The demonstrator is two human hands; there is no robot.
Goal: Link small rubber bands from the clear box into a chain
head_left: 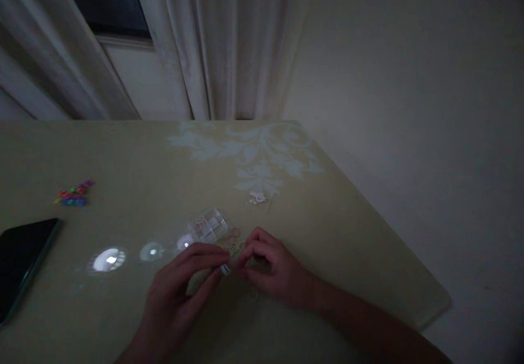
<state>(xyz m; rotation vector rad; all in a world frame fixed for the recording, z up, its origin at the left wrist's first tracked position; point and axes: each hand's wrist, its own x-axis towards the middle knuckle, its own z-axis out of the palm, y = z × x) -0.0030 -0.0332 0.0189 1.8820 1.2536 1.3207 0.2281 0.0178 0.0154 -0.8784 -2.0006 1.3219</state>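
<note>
My left hand (182,293) and my right hand (272,268) meet over a pale green table (360,227) in dim light. The fingertips of both are pinched together around a small white ring-like piece (225,269); what exactly it is I cannot make out. Just beyond the fingertips lie several small loose rubber bands (234,239) in pink and yellow, and one more band (252,296) lies under my right hand. A small clear plastic bag (208,226) with bands inside rests behind them.
A dark phone (22,257) lies at the left edge. A heap of bright coloured bands (73,194) sits at the far left. A small white clip (257,197) lies on the floral print. Curtains (221,42) hang behind the table; its right edge drops off diagonally.
</note>
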